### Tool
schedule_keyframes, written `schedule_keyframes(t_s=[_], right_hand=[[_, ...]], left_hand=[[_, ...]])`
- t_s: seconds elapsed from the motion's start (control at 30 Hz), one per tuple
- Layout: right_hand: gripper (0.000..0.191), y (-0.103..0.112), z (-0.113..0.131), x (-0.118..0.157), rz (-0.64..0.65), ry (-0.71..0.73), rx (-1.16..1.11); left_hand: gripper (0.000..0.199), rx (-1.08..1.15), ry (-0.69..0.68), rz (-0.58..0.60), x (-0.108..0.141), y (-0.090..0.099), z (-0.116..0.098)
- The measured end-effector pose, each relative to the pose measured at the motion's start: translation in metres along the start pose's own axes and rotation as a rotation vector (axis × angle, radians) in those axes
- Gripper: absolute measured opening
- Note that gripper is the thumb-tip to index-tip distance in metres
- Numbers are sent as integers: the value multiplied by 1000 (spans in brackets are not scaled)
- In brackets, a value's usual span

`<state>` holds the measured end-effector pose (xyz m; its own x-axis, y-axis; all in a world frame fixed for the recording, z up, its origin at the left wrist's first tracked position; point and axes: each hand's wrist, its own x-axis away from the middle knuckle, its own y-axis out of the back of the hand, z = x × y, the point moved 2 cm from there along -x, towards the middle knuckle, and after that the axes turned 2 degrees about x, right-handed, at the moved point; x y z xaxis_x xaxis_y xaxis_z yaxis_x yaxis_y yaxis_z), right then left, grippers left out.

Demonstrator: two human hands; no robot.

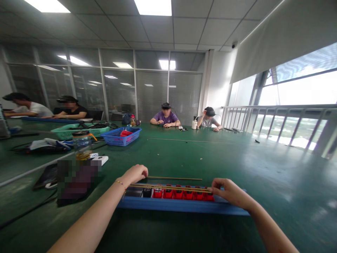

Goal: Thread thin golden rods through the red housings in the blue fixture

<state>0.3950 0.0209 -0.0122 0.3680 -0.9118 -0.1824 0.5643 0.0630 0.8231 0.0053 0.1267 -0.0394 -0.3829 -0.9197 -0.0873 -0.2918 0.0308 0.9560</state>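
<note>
A long blue tray [184, 205] lies in front of me, with a row of red blocks [178, 193] and a black block [147, 193] inside. Thin wooden sticks [171, 188] rest lengthwise over it. My right hand [229, 189] pinches their right end between thumb and fingers. Behind the tray, another thin stick [176, 178] lies roughly parallel. At its left end is my left hand [135, 174], its fingers curled closed on that end; the fingertips are partly hidden.
To the left are a dark phone-like object [47, 175], a glass jar [82, 146], a blue basket [122, 137] and a green basket [79, 130]. Cables run along the left side. Several people sit around the green table [210, 151]; one person [165, 117] is across from me.
</note>
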Motion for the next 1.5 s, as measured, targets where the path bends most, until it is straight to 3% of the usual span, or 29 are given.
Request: schedule_keyframes(t_s=[0.13, 0.27, 0.47, 0.67, 0.93, 1.07, 1.2, 1.5], right_hand=[[36, 6, 0, -4, -116, -3, -110], [40, 13, -16, -6, -273, -108, -231], [44, 15, -43, -9, -338, -252, -316], [50, 0, -49, -30, -320, -254, -145], [46, -13, -46, -58, -209, -149, 54], [45, -9, -42, -64, -180, -107, -74], [48, -6, -44, -62, -240, -143, -202], [49, -17, -43, -68, -156, -131, -124]], left_hand=[[16, 29, -5, -2, -2, -3, 3], [17, 67, 2, 6, -3, -5, 4], [18, 126, 51, -60, -1, -2, 5], [29, 178, 91, -233, 13, 24, -1], [30, 211, 2, -254, 61, 60, -37], [29, 208, -19, -287, 78, 62, -47], [29, 206, -13, -295, 88, 60, -46], [27, 146, -45, -212, 102, 51, -46]])
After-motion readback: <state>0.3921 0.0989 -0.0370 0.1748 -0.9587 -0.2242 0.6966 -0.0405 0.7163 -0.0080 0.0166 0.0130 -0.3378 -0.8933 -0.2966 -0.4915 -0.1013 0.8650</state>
